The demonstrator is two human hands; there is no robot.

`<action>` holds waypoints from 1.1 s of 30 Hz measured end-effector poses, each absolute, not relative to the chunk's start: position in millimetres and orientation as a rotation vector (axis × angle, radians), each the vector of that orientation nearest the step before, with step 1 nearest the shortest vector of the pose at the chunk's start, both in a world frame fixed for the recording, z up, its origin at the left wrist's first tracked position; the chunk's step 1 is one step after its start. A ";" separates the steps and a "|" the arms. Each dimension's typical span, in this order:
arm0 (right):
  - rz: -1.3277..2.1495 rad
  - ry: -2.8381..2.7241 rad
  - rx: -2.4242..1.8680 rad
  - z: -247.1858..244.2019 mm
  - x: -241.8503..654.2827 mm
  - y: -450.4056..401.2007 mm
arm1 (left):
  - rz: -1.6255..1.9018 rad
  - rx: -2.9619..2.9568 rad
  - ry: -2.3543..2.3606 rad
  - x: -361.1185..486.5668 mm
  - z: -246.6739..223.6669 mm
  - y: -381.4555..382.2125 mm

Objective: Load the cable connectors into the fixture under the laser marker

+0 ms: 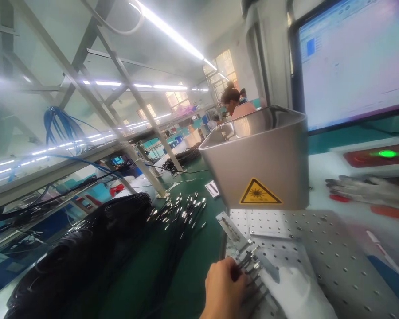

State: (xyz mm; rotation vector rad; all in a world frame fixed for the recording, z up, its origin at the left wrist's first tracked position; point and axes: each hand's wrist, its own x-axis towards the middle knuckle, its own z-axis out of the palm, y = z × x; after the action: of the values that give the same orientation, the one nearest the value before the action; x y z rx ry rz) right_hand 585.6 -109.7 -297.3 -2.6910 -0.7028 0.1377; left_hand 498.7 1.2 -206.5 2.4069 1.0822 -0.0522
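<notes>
At the lower middle, my left hand [224, 283] has its fingers curled round black cables [252, 288] beside a small metal fixture [251, 254]. My right hand [297, 290], in a white glove, reaches in from the lower right to the other side of the fixture, close to the metal cable ends. Its fingertips are blurred, so their grip is not clear. The fixture stands on a perforated metal plate [339, 261], under a grey housing [262, 173] with a yellow laser warning sign.
A large bundle of black cable [86, 248] and loose cables with metal connectors [186, 212] lie on the green table [126, 283]. At right are a monitor [352, 66], a grey glove [369, 190] and a pen [385, 254]. A person [236, 104] is in the background.
</notes>
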 end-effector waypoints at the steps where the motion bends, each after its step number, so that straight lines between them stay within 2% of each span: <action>1: 0.137 -0.709 -2.689 -296.6 585.3 -110.8 | -0.061 2.406 1.074 499.0 -206.1 1.6; 10: -0.150 -1.309 -2.668 -298.2 585.9 -118.7 | -0.135 2.404 1.067 502.8 -201.9 2.8; 17: -0.153 -0.866 -2.696 -310.1 586.0 -104.6 | -0.151 2.364 1.055 503.2 -203.5 4.6; 33: -0.307 -0.876 -2.722 -320.3 583.0 -99.5 | -0.347 2.239 0.872 510.2 -199.4 15.2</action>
State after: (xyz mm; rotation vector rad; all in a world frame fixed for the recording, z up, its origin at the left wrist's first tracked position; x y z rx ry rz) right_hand 583.0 -99.5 -320.3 -2.7221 -0.8756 -0.3069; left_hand 510.2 15.2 -199.4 2.2388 0.8721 -0.3469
